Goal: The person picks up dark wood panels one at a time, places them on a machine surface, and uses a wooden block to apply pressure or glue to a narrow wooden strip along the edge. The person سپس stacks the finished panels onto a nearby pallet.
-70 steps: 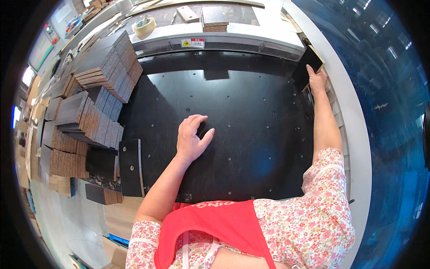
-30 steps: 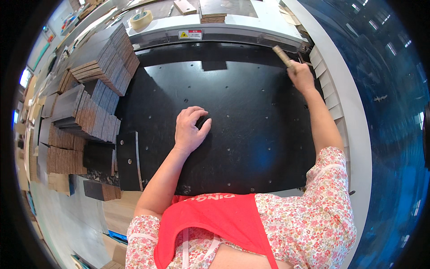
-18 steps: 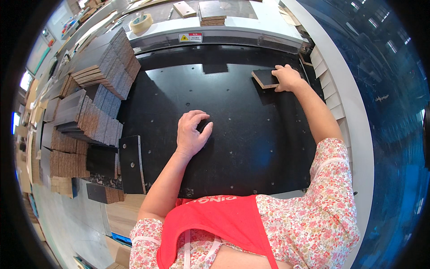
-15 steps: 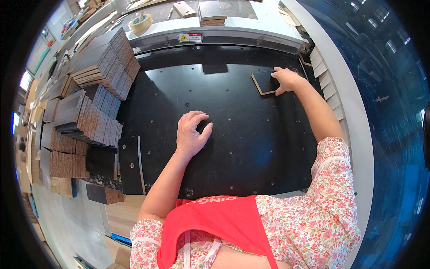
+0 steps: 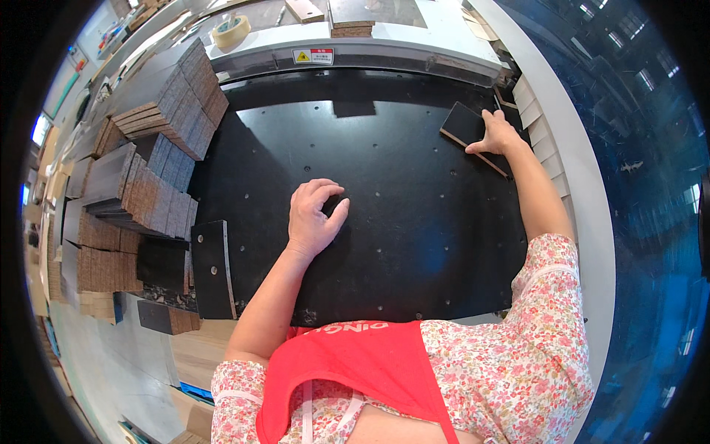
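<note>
At the far right of the black work table (image 5: pixel 377 244), my right hand (image 5: pixel 499 133) grips a small dark board (image 5: pixel 466 127) with a bare brown edge. Its thumb lies by the near edge and the fingers reach over the far side. The board sits at a slant, its right part partly hidden by my hand and wrist. My left hand (image 5: pixel 314 214) rests on the table near the middle. Its fingers are loosely bent, the thumb stands apart from them, and nothing shows between them.
Stacks of dark-faced boards (image 5: pixel 159 189) with brown edges stand along the left. Nearer lies a dark panel (image 5: pixel 213 270) with two round metal spots. Behind the table a white ledge (image 5: pixel 414 44) carries a tape roll (image 5: pixel 231 31) and small boards (image 5: pixel 351 31). A pale rail (image 5: pixel 569 148) curves along the right.
My right hand has moved a little to the right with the board, which has turned so that its near edge slants down to the right. My left hand has barely moved.
</note>
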A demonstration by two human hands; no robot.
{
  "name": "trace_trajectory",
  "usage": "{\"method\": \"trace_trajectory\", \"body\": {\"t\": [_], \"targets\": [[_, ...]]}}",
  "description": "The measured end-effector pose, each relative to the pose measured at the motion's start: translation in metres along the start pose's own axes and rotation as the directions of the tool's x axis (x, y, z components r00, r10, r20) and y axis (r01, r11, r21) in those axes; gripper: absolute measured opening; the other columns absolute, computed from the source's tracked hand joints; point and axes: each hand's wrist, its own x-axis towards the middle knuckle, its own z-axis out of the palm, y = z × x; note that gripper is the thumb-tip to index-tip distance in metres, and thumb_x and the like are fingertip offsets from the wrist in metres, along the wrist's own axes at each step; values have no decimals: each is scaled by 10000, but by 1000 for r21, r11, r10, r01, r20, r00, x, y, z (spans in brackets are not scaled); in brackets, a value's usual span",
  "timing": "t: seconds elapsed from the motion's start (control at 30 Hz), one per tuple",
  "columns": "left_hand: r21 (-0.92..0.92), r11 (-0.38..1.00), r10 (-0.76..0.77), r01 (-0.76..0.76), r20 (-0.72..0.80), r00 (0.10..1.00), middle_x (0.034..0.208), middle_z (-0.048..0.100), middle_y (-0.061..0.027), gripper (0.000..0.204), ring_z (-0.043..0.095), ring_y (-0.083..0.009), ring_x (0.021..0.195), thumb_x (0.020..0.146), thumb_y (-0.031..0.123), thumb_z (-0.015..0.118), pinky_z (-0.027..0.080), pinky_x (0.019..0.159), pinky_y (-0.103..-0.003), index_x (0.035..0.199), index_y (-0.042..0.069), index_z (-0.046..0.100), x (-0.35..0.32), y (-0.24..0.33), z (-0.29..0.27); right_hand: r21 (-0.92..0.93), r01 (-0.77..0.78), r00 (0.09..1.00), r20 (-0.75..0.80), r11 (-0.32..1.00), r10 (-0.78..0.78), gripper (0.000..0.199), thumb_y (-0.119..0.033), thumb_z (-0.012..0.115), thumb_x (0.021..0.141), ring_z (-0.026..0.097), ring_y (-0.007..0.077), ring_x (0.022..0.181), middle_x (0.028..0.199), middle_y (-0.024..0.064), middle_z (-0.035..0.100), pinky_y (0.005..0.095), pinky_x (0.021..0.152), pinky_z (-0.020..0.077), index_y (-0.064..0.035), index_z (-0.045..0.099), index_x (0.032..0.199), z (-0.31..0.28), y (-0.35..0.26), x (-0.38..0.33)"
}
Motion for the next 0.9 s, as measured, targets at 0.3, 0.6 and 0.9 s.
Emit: {"method": "trace_trajectory", "body": {"t": [0.3, 0.6, 0.9], "targets": [[16, 1000, 24, -24, -7, 1000, 1071, 682, -70, 187, 620, -273, 1042, 804, 160, 737, 460, 945, -404, 966, 73, 702, 0, -2, 1, 17, 14, 942, -335, 1000, -8, 491, -317, 796, 821, 643, 344, 1086, 1142, 133, 667, 461, 890, 538, -89, 574, 1195, -7, 27, -9], [25, 1000, 1, -1, 9, 1000, 1063, 683, -63, 168, 618, -263, 1040, 820, 164, 725, 456, 956, -396, 957, 70, 704, 0, 2, 0, -26, 1, 856, -516, 1000, -14, 323, -290, 701, 908, 656, 334, 1070, 1144, 111, 692, 474, 843, 546, -103, 603, 1153, 8, 35, -2], [20, 1000, 0, 0, -16, 1000, 1046, 688, -54, 164, 619, -259, 1032, 814, 175, 729, 452, 961, -396, 940, 74, 706, 0, -1, 1, -6, -52, 874, -484, 999, 43, 351, -281, 706, 907, 659, 357, 1057, 1126, 141, 697, 490, 840, 542, -100, 597, 1188, 10, 33, -3]]}}
